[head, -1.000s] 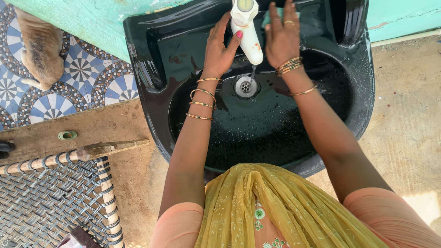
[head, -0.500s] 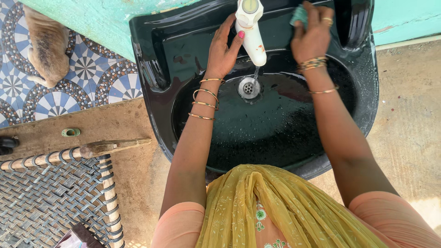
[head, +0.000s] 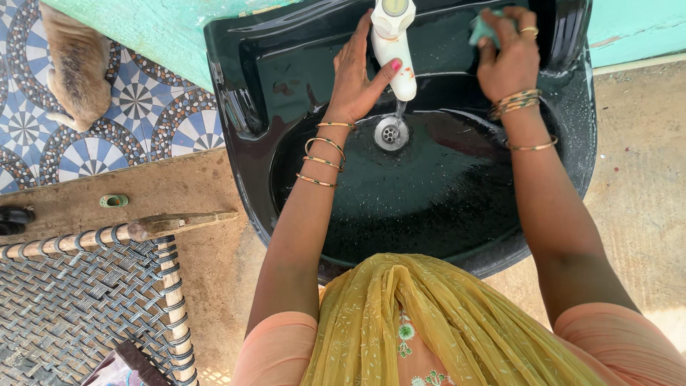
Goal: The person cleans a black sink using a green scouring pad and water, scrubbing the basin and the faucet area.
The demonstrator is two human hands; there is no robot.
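Note:
A black wash basin (head: 564, 136) fills the upper middle of the view, with a white tap (head: 395, 43) at its back and a metal drain (head: 390, 134) below the spout. A thin stream of water runs from the spout. My left hand (head: 357, 75) grips the tap from the left, thumb against its side. My right hand (head: 509, 61) presses a small teal scrubbing pad (head: 481, 28) onto the basin's back right ledge. Both wrists carry gold bangles. A yellow scarf (head: 429, 322) hangs below, over the basin's near rim.
A woven rope cot with a wooden frame (head: 93, 286) stands at the lower left. A tan animal (head: 71, 61) lies on the patterned blue tile floor at upper left. A turquoise wall (head: 143, 28) runs behind the basin. Bare concrete floor (head: 636, 193) lies to the right.
My right hand left the tap's right side and carried the teal pad right, along the basin's back ledge. My left hand stayed on the tap.

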